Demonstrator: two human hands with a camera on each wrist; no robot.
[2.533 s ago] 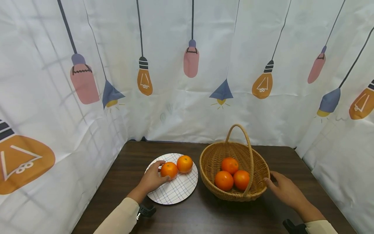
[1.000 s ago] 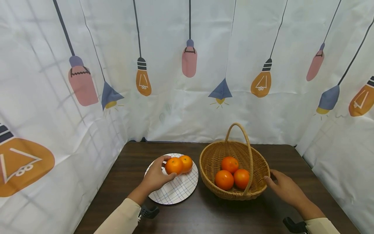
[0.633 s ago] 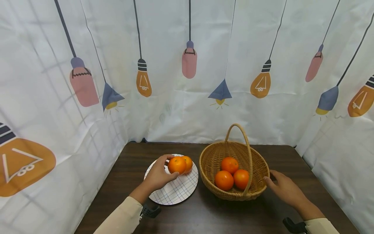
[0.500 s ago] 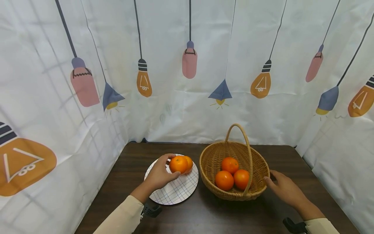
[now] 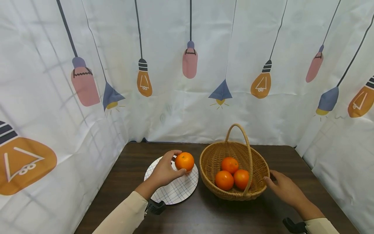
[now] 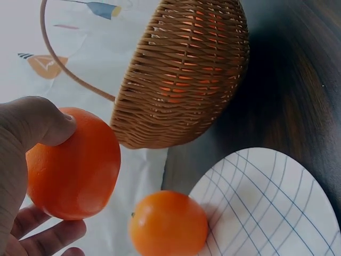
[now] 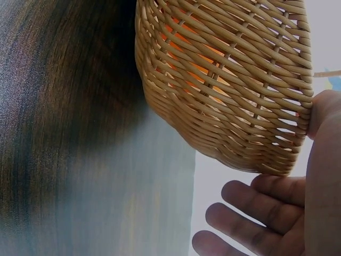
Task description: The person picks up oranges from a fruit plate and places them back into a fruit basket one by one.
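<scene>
In the head view my left hand (image 5: pixel 165 170) grips an orange (image 5: pixel 184 162) between thumb and fingers, raised over the round white checked plate (image 5: pixel 175 193). The left wrist view shows a second orange (image 6: pixel 169 224) on the plate, apart from the held one (image 6: pixel 74 165); from the head it is almost wholly hidden behind it. My right hand (image 5: pixel 284 190) pinches the right rim of a wicker basket (image 5: pixel 210 178), thumb on the rim, the other fingers (image 7: pixel 261 208) stretched out loosely. Three oranges (image 5: pixel 230 165) lie inside the basket.
The basket's tall arched handle (image 5: pixel 249 152) rises above its right part. Everything stands on a dark wooden table (image 5: pixel 204 217). A white curtain (image 5: pixel 175 117) with printed lamps closes off the back and both sides.
My left hand has taken hold of the nearer orange and lifted it off the plate, moving right and up until it covers the second orange. The right hand stays at the basket rim.
</scene>
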